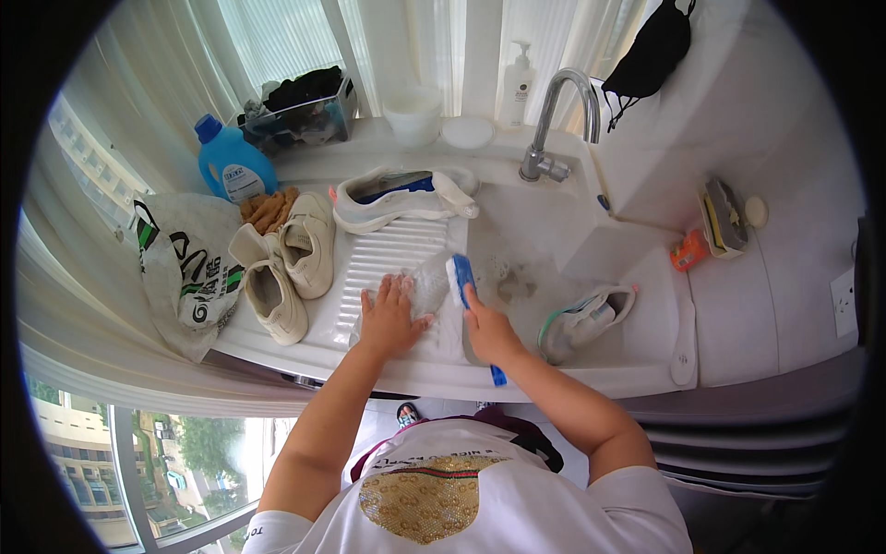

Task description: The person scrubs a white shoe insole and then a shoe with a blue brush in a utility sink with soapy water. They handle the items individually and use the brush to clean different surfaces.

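Observation:
My left hand [391, 315] presses down, fingers spread, on the ribbed washboard [394, 253] moulded into the white sink counter. Under and beside its fingers lies a soapy, greyish-white flat piece [435, 282], partly hidden; I cannot tell exactly what it is. The fingers of my right hand [493, 332] are closed around a blue-handled scrubbing brush [462, 277], whose white bristles face left near that piece. A wet white sneaker [394, 197] lies across the top of the washboard. Another white shoe [588, 322], with a green-edged opening, sits in the sink basin [540, 215] among suds and cloudy water.
Left of the washboard stand two cream shoes [308, 249], a plastic bag [187, 270] and a blue detergent bottle [235, 166]. Behind are a bin of clothes [304, 111], a white tub [412, 114], a pump bottle [516, 86] and the faucet [554, 124]. A white-handled brush [684, 343] lies right.

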`<state>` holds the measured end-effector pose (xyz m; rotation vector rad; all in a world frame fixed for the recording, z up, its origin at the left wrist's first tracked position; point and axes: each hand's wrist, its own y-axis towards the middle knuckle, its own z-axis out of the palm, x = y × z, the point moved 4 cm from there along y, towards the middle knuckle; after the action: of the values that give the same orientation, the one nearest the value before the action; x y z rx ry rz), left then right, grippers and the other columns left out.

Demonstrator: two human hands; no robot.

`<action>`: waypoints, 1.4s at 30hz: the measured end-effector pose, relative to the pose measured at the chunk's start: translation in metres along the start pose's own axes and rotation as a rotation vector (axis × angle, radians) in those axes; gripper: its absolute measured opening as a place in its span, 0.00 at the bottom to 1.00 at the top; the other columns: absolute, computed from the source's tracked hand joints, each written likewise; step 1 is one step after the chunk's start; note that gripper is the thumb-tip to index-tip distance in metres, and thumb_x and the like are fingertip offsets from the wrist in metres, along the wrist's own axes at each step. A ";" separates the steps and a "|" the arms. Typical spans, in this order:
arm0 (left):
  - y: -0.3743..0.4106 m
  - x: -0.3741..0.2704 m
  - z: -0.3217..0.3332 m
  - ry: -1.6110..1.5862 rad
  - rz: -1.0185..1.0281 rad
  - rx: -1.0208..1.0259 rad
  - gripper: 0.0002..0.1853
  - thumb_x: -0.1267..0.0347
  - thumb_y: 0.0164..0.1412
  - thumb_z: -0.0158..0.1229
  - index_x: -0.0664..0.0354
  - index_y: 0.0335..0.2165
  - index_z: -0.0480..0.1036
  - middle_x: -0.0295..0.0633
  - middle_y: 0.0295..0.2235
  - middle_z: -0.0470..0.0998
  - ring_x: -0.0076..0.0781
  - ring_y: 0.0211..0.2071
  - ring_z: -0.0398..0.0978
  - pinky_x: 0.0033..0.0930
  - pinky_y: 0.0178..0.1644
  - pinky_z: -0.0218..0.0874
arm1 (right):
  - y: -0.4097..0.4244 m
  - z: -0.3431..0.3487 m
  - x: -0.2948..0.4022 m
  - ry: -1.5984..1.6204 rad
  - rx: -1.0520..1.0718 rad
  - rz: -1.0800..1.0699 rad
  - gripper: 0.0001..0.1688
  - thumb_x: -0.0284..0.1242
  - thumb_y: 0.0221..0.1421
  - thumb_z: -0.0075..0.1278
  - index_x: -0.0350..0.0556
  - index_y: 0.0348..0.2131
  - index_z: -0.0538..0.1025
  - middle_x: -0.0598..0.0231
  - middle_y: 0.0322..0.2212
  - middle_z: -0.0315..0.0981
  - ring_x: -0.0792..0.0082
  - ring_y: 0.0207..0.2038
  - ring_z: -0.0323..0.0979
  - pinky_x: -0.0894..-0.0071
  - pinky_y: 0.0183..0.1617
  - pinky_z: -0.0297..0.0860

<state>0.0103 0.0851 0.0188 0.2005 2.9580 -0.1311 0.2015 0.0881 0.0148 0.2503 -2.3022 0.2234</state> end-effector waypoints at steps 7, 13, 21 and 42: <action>0.004 -0.014 -0.004 0.049 0.032 0.002 0.34 0.51 0.59 0.45 0.48 0.61 0.51 0.41 0.63 0.49 0.46 0.64 0.43 0.76 0.57 0.34 | 0.017 0.017 0.014 0.276 -0.094 0.213 0.29 0.32 0.61 0.37 0.46 0.60 0.56 0.36 0.32 0.71 0.41 0.34 0.71 0.54 0.39 0.66; 0.010 -0.014 -0.003 0.076 0.047 0.036 0.32 0.53 0.61 0.41 0.47 0.62 0.50 0.40 0.64 0.47 0.44 0.65 0.41 0.73 0.59 0.33 | -0.035 0.052 0.026 0.444 -0.004 0.248 0.32 0.31 0.62 0.35 0.52 0.63 0.49 0.61 0.15 0.62 0.68 0.15 0.66 0.67 0.19 0.64; 0.009 -0.011 -0.002 0.023 0.074 0.019 0.32 0.54 0.60 0.44 0.48 0.61 0.51 0.43 0.63 0.49 0.45 0.64 0.42 0.71 0.59 0.33 | 0.025 0.027 0.026 0.619 -0.057 0.368 0.34 0.30 0.62 0.34 0.55 0.64 0.44 0.67 0.13 0.59 0.74 0.08 0.58 0.70 0.13 0.61; 0.006 -0.008 -0.003 0.045 0.111 -0.043 0.31 0.53 0.60 0.43 0.46 0.60 0.54 0.43 0.62 0.50 0.44 0.64 0.42 0.69 0.60 0.33 | 0.011 -0.017 0.013 0.159 0.073 0.174 0.30 0.34 0.61 0.39 0.61 0.61 0.56 0.51 0.24 0.72 0.56 0.22 0.71 0.61 0.30 0.68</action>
<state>0.0186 0.0907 0.0222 0.3652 2.9820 -0.0490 0.2024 0.1018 0.0350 0.0653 -2.1612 0.4017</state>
